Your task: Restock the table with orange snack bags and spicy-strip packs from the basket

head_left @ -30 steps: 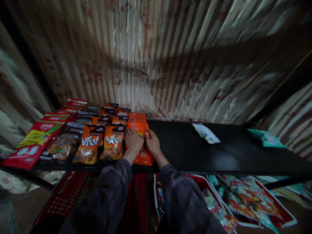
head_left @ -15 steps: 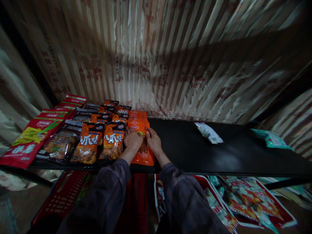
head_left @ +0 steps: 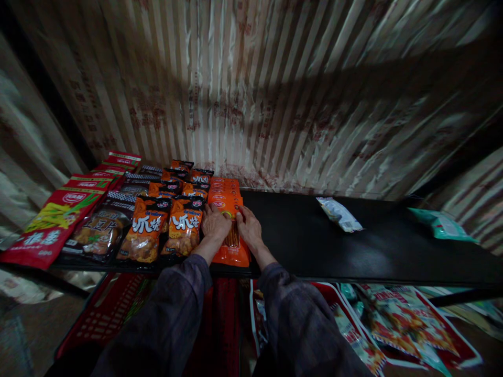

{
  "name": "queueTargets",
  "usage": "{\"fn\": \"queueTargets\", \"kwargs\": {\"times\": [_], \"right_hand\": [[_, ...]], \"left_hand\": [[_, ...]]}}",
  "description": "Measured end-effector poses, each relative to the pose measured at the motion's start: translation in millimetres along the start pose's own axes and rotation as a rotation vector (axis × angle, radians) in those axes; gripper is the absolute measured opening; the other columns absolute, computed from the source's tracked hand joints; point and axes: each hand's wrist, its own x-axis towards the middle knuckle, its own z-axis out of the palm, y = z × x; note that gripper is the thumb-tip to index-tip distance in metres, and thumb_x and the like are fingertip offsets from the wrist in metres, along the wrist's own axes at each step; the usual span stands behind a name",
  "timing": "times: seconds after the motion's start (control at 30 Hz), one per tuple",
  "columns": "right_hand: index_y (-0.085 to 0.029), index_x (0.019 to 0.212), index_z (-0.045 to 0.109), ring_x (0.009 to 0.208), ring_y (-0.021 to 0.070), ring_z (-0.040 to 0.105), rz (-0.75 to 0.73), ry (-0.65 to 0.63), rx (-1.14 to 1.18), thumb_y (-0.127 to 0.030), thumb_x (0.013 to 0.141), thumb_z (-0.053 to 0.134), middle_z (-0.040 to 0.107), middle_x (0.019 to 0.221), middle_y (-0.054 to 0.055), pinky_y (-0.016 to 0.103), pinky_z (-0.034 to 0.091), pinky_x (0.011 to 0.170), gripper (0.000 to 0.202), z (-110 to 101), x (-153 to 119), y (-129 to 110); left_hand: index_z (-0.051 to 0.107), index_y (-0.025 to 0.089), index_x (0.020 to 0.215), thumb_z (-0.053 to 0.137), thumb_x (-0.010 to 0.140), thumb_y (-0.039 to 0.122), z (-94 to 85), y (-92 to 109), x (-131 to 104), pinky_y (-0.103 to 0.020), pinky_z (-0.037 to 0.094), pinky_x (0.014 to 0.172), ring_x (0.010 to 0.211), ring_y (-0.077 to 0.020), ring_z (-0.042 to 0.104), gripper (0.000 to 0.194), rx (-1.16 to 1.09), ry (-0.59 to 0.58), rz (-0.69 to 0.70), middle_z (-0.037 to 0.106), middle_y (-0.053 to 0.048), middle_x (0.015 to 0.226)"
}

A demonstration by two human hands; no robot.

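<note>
A flat orange snack bag [head_left: 231, 257] with brown sticks showing through its window lies at the front of the black shelf [head_left: 298, 241]. At its left edge is my left hand [head_left: 216, 225], fingers closed against the bag and partly hidden. My right hand [head_left: 250, 229] holds the opposite edge, its fingers bent over the side. More orange bags [head_left: 223, 184] of the same kind lie behind in a row. Touching or very near my left hand stands an orange-and-black snack bag [head_left: 184, 228], with several like it beside and behind.
Dark potato-slice bags [head_left: 98, 230] and red snack bags [head_left: 58, 214] fill the shelf's left end. A white bag [head_left: 340, 213] and a teal bag [head_left: 444, 225] lie to the right. Below are red baskets [head_left: 92, 314] and more bags [head_left: 401, 319]. A striped sheet [head_left: 251, 104] hangs behind.
The view has shifted very slightly, so the shelf goods sit a little farther right. Both hands stay at the edges of the orange snack bag, with almost no movement.
</note>
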Motion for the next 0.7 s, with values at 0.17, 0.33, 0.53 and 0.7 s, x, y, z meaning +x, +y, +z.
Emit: {"fn": "queueTargets", "kwargs": {"times": [0.17,0.33,0.53,0.7], "right_hand": [[-0.016,0.12,0.059,0.121,0.0215,0.051,0.009,0.005,0.008,-0.026,0.087,0.042,0.056,0.13,0.01,0.036,0.036,0.105,0.039,-0.1,-0.6,0.3],[-0.015,0.12,0.059,0.12,0.0216,0.052,0.028,0.02,-0.009,-0.027,0.087,0.042,0.057,0.129,0.01,0.035,0.036,0.105,0.039,-0.6,-1.6,-0.4],[-0.017,0.12,0.06,0.119,0.0217,0.052,0.045,0.013,-0.008,-0.029,0.086,0.042,0.057,0.129,0.009,0.035,0.038,0.103,0.04,0.4,-1.2,0.7],[-0.016,0.12,0.06,0.12,0.0223,0.052,0.047,0.017,-0.008,-0.029,0.086,0.043,0.057,0.129,0.009,0.035,0.037,0.104,0.04,-0.3,-2.3,-1.5]], "left_hand": [[0.042,-0.003,0.131,0.041,0.082,0.029,-0.9,0.3,-0.2,-0.035,0.036,0.103,0.125,-0.0304,0.045,0.058,0.012,-0.011,0.007,0.046,-0.024,0.136],[0.045,-0.003,0.13,0.04,0.083,0.029,-1.1,0.4,0.4,-0.034,0.034,0.104,0.125,-0.0298,0.045,0.057,0.009,-0.017,0.011,0.048,-0.023,0.135],[0.043,-0.004,0.131,0.039,0.083,0.031,2.4,-1.8,1.5,-0.033,0.033,0.105,0.126,-0.0298,0.045,0.059,0.022,-0.011,0.024,0.047,-0.023,0.136],[0.044,-0.004,0.131,0.039,0.083,0.031,3.0,-2.4,2.1,-0.033,0.035,0.104,0.125,-0.0299,0.045,0.06,0.025,-0.018,0.028,0.047,-0.023,0.136]]}}
